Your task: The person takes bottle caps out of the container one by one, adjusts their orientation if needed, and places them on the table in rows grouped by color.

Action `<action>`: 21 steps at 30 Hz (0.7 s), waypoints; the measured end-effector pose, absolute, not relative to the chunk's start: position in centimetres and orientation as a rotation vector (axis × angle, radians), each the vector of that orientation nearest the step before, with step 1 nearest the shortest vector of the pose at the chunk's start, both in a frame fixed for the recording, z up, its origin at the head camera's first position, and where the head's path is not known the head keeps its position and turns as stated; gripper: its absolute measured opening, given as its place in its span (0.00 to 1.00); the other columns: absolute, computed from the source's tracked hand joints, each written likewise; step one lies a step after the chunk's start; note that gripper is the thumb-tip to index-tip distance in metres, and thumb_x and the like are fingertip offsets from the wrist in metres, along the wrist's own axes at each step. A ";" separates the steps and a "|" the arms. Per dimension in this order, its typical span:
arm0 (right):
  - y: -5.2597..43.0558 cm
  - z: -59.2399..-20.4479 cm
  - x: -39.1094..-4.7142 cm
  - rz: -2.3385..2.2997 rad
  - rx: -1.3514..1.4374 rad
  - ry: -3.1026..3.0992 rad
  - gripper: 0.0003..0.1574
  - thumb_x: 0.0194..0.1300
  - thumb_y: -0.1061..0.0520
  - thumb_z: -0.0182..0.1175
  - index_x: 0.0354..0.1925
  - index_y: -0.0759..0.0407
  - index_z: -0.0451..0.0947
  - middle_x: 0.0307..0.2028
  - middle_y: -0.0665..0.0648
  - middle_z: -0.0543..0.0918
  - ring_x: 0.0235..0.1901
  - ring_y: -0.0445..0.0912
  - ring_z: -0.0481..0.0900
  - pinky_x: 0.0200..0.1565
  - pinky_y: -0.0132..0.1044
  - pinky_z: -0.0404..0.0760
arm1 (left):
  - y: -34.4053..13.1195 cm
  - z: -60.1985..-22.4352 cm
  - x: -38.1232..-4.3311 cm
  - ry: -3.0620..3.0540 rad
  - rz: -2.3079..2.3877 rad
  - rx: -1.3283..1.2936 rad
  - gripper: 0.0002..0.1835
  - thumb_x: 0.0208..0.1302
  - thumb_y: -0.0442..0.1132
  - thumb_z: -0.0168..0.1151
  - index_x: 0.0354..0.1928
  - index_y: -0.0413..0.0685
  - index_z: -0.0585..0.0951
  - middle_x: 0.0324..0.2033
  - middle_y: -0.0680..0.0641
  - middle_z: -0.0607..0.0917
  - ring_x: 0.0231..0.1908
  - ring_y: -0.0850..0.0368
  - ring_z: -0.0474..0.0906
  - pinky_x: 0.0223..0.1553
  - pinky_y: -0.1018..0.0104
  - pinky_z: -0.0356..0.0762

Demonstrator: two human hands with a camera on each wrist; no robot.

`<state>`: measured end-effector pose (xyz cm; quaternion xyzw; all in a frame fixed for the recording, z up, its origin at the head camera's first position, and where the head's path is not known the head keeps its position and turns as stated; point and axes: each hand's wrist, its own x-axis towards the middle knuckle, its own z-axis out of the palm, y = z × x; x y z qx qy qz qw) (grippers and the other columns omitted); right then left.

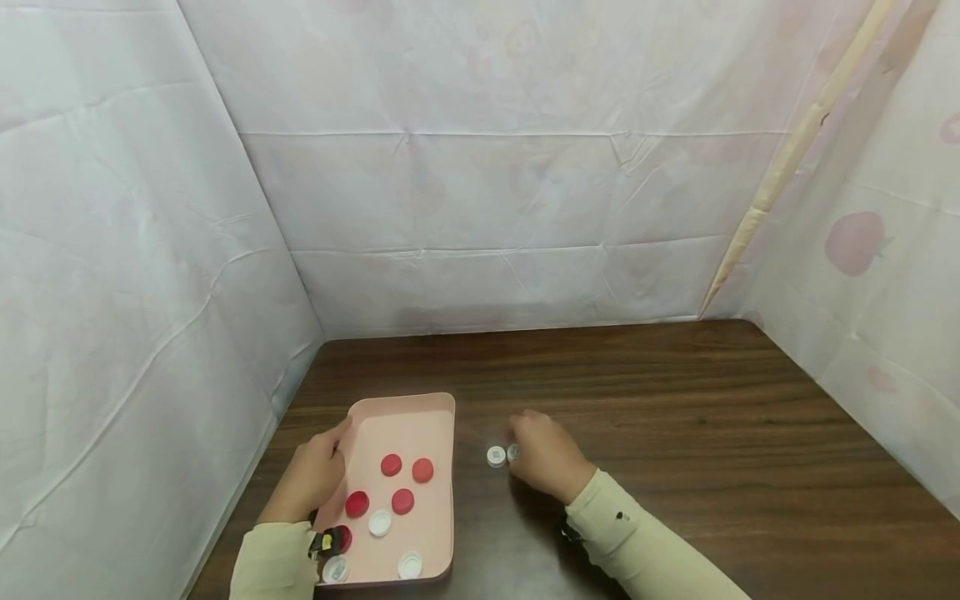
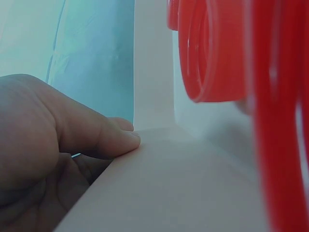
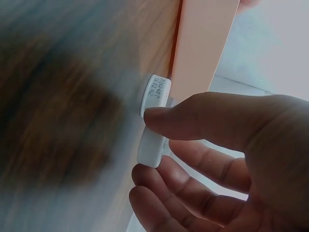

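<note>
White cap [image 3: 151, 149] pinched in right grip [image 1: 550, 455], left grip [image 1: 312, 475] holding pink tray [image 1: 420, 425] by its edge

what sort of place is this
Probably a makeshift tabletop workspace or filming booth: pale sheets wall in a dark wood-grain table on three visible sides, and a pink tray holds red bottle caps and white bottle caps.
</note>
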<state>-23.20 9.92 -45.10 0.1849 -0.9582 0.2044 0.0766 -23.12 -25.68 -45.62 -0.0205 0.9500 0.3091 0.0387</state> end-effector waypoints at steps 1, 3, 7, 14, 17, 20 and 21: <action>9.9 -45.1 -23.2 0.611 0.553 -2.875 0.12 0.45 0.69 0.66 0.29 0.56 0.81 0.27 0.49 0.76 0.25 0.42 0.71 0.26 0.36 0.73 | -25.7 -45.6 -23.1 2.914 0.946 -0.062 0.31 0.77 0.33 0.47 0.80 0.41 0.60 0.72 0.29 0.70 0.66 0.31 0.75 0.63 0.36 0.72; 9.9 -45.1 -23.2 0.606 0.554 -2.879 0.11 0.45 0.69 0.65 0.29 0.56 0.81 0.26 0.49 0.75 0.25 0.42 0.71 0.26 0.36 0.73 | -25.7 -45.6 -23.2 2.917 0.940 -0.061 0.31 0.77 0.33 0.47 0.80 0.40 0.60 0.71 0.29 0.70 0.65 0.31 0.76 0.63 0.36 0.72; 9.9 -45.1 -23.2 0.610 0.561 -2.886 0.11 0.45 0.69 0.65 0.29 0.56 0.80 0.26 0.49 0.75 0.25 0.42 0.71 0.25 0.35 0.72 | -25.7 -45.7 -23.2 2.913 0.932 -0.075 0.31 0.77 0.34 0.48 0.80 0.41 0.60 0.71 0.29 0.70 0.67 0.30 0.74 0.63 0.36 0.72; 10.1 -45.3 -23.2 0.622 0.551 -2.895 0.11 0.45 0.69 0.64 0.25 0.55 0.78 0.25 0.49 0.75 0.25 0.43 0.70 0.25 0.36 0.71 | -25.8 -45.8 -23.4 2.924 0.923 -0.072 0.31 0.77 0.33 0.48 0.80 0.41 0.60 0.72 0.29 0.70 0.68 0.30 0.72 0.63 0.37 0.71; 10.1 -45.4 -23.3 0.619 0.540 -2.900 0.11 0.45 0.69 0.64 0.23 0.54 0.76 0.24 0.49 0.74 0.24 0.43 0.70 0.25 0.36 0.71 | -25.8 -45.8 -23.4 2.919 0.924 -0.076 0.31 0.77 0.33 0.48 0.80 0.42 0.60 0.72 0.29 0.70 0.68 0.30 0.71 0.63 0.36 0.71; 10.1 -45.5 -23.3 0.617 0.539 -2.903 0.11 0.46 0.69 0.64 0.23 0.54 0.76 0.23 0.49 0.74 0.23 0.43 0.69 0.24 0.36 0.70 | -25.8 -45.9 -23.4 2.918 0.918 -0.074 0.31 0.77 0.33 0.48 0.80 0.41 0.60 0.72 0.28 0.70 0.68 0.29 0.71 0.63 0.35 0.71; 10.1 -45.5 -23.3 0.616 0.539 -2.903 0.11 0.46 0.69 0.64 0.23 0.54 0.76 0.23 0.49 0.74 0.23 0.43 0.69 0.25 0.36 0.70 | -25.8 -45.9 -23.4 2.918 0.917 -0.073 0.31 0.76 0.33 0.48 0.80 0.41 0.61 0.71 0.28 0.69 0.68 0.29 0.71 0.62 0.35 0.71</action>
